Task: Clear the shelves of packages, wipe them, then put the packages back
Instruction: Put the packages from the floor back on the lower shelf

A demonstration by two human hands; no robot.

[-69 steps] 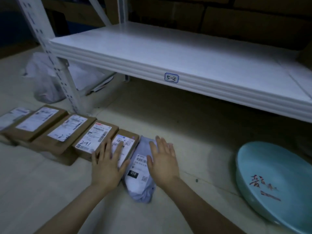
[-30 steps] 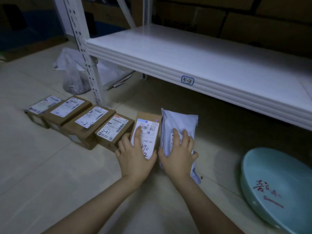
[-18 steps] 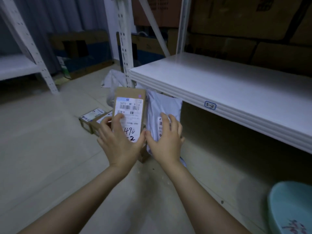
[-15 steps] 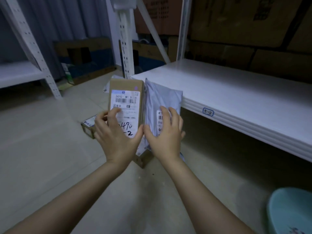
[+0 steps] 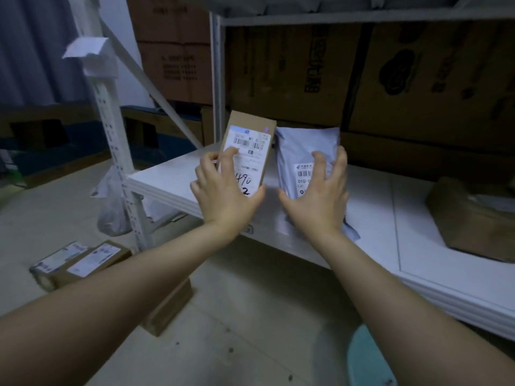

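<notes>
My left hand (image 5: 223, 193) grips a small brown cardboard box (image 5: 252, 140) with a white label, held upright over the white shelf (image 5: 370, 218). Beside it, my right hand (image 5: 317, 196) holds a grey plastic mailer bag (image 5: 305, 151), also upright, its lower end at the shelf's front part. The two packages stand side by side, slightly apart. Whether they rest on the shelf surface is hidden by my hands.
Several labelled brown boxes (image 5: 80, 260) lie on the floor at the left, near the shelf's upright post (image 5: 117, 151). Another brown box (image 5: 473, 218) sits on the shelf at the right. Large cartons (image 5: 390, 73) fill the back. A teal basin (image 5: 367, 360) is on the floor.
Both hands lifted the box and the mailer bag from the floor up to the white shelf. The view rose with them.
</notes>
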